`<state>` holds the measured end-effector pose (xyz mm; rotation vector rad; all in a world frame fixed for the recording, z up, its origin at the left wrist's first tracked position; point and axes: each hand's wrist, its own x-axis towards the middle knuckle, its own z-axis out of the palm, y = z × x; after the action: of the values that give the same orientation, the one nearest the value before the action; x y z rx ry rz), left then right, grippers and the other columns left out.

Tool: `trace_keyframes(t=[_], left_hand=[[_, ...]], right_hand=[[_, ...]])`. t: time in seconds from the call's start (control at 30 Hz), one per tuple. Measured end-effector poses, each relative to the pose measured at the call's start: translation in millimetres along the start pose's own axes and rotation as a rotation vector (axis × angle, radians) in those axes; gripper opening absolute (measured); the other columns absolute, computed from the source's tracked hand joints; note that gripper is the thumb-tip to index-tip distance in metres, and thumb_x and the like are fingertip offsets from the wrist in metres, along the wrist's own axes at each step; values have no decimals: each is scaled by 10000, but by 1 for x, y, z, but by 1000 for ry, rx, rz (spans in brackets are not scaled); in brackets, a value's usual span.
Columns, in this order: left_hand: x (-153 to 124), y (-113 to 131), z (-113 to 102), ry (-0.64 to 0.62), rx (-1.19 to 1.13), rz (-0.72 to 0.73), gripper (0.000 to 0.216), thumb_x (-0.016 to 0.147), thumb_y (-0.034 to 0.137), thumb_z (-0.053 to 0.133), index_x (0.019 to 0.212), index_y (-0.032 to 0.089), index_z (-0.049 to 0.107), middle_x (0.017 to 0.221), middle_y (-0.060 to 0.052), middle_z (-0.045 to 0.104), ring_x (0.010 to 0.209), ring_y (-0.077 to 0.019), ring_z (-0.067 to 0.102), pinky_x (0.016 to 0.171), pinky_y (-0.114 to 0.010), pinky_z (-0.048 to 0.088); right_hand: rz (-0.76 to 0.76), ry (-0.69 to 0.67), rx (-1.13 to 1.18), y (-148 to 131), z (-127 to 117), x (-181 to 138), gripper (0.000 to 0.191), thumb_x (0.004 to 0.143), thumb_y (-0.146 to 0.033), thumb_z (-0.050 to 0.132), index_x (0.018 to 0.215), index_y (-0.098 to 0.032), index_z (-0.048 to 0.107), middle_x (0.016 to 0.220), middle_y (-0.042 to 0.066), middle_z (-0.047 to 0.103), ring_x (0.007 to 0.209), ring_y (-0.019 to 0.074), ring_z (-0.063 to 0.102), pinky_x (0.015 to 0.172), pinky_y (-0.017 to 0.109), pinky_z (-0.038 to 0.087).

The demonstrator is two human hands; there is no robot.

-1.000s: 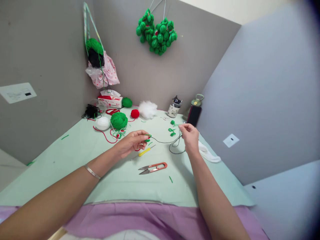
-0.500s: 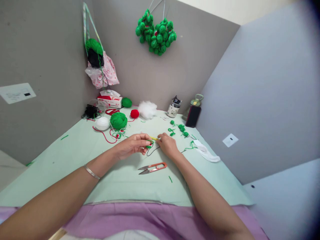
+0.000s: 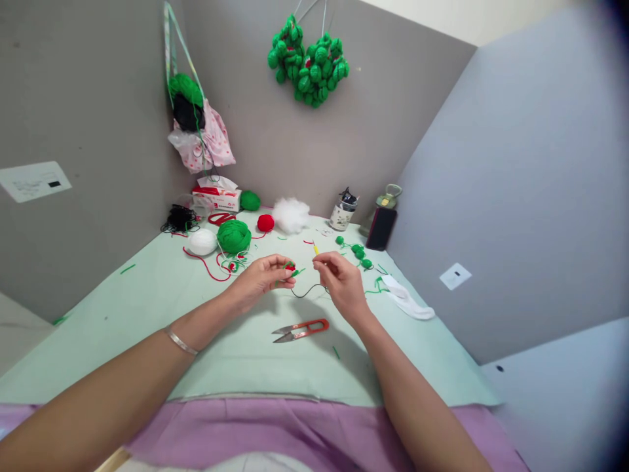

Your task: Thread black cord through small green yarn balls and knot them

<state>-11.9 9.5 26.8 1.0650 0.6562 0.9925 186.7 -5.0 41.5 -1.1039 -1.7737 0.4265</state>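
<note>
My left hand [image 3: 260, 278] pinches a small green and red crocheted piece [image 3: 291, 268] above the pale green table [image 3: 147, 301]. My right hand [image 3: 341, 278] is closed on a yellow-handled crochet hook [image 3: 315, 249], whose end sticks up past the fingers. A thin black thread [image 3: 308, 290] sags between the two hands. Red thread snips [image 3: 301, 330] lie on the table just in front of both hands.
Green [image 3: 234, 236], white [image 3: 202, 242] and red [image 3: 265, 223] yarn balls, white stuffing [image 3: 291, 215], a tissue box [image 3: 216, 196] and a small jar [image 3: 342, 213] stand at the back. Small green crocheted bits [image 3: 358, 252] and white cloth [image 3: 407, 298] lie right. Green crocheted bunch [image 3: 307, 62] hangs on the wall.
My right hand came in from the right, took up the yellow hook from the table beside my left hand, and now holds it lifted. The black thread's loop has shortened.
</note>
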Motion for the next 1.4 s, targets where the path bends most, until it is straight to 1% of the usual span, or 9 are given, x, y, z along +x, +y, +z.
trace_keyframes(t=[0.13,0.23,0.33,0.43,0.63,0.87,1.0,1.2,1.4], left_hand=[[1,-2,0,-9,8,22,259,713,243,774,882,153,600,841,21,618,726,-121,666,811,-314,517],[3,-2,-2,27,47,30,296,700,257,780,903,169,583,782,30,620,727,-141,671,771,-314,510],[3,-1,-2,60,145,21,294,713,263,763,929,176,585,761,22,631,716,-138,648,706,-279,478],[1,1,-2,49,240,33,279,732,270,742,965,185,614,762,16,634,669,-117,595,653,-251,429],[-2,3,0,-89,209,75,213,773,295,713,943,193,634,774,20,600,664,-98,547,674,-242,408],[-5,4,1,-235,170,19,245,814,343,684,991,193,603,796,-9,637,695,-122,591,698,-269,435],[-6,10,1,-187,250,49,229,815,343,676,974,191,614,773,0,630,675,-113,580,686,-259,440],[-2,9,-1,3,408,91,290,764,322,705,992,181,596,833,-2,631,652,-128,623,658,-267,458],[3,-2,-8,40,290,141,267,742,348,725,899,170,604,857,-10,629,775,-166,659,782,-324,511]], right_hand=[[-127,-24,-105,-16,1,-7,143,897,-266,569,868,-213,699,757,21,553,667,131,514,645,259,420],[-112,-90,-169,-19,4,-11,157,903,-259,553,882,-213,701,722,14,554,624,122,484,621,255,396],[-9,-109,-108,-16,6,-10,153,895,-287,552,881,-206,681,704,7,577,582,116,453,587,259,373],[171,-138,92,-10,9,-7,171,868,-339,567,895,-200,664,580,-35,473,536,114,415,542,250,355],[401,-290,467,2,21,-4,209,790,-353,627,886,-167,624,588,-47,515,530,90,434,536,230,361],[542,-286,693,5,31,-6,232,790,-384,633,873,-180,561,584,-36,582,475,83,489,459,196,354],[565,-357,723,1,21,-2,234,779,-378,643,857,-189,531,605,-28,618,453,82,503,439,188,357],[494,-144,720,-4,6,3,210,789,-356,656,849,-193,538,560,-63,547,423,57,431,440,184,311],[270,-408,513,-18,3,-5,190,849,-386,608,876,-197,615,772,23,662,549,100,520,534,245,407]])
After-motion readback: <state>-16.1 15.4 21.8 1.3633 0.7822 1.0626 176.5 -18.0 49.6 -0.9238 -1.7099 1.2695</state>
